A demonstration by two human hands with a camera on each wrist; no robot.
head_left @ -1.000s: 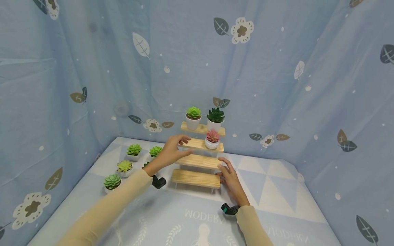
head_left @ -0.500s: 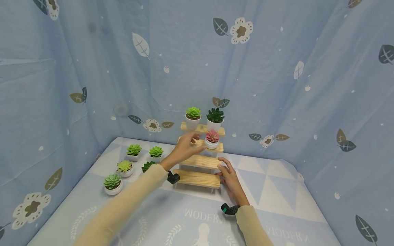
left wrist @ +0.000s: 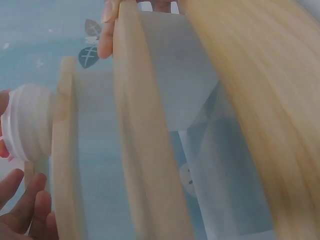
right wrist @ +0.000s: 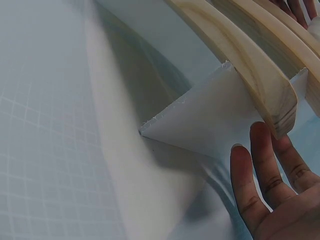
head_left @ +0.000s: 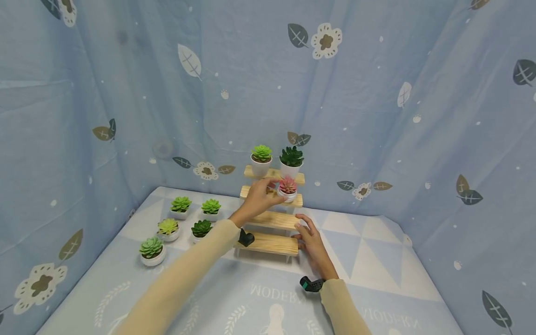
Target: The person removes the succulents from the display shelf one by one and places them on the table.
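Note:
My left hand (head_left: 259, 197) pinches the small white pot of a pink succulent (head_left: 288, 185), thumb in front and fingers behind. That pot is at the right end of the second board from the top on a wooden tiered plant stand (head_left: 268, 243). In the left wrist view the white pot (left wrist: 31, 122) shows against the board's edge, its plant mostly hidden. My right hand (head_left: 311, 242) grips the right end of the third board with thumb and index finger. Its other fingers (right wrist: 265, 165) lie extended beside the lower board's end in the right wrist view.
On the top board stand a light green succulent (head_left: 261, 160) and a dark green succulent (head_left: 291, 163). Several potted succulents are on the table at left, among them a pale green one (head_left: 152, 251) and a dark one (head_left: 201, 229). Patterned curtain (head_left: 356, 93) surrounds the table.
My left hand has moved right along the second board to the pink succulent, and its fingers have closed on the pot. My right hand stays at the stand's right end.

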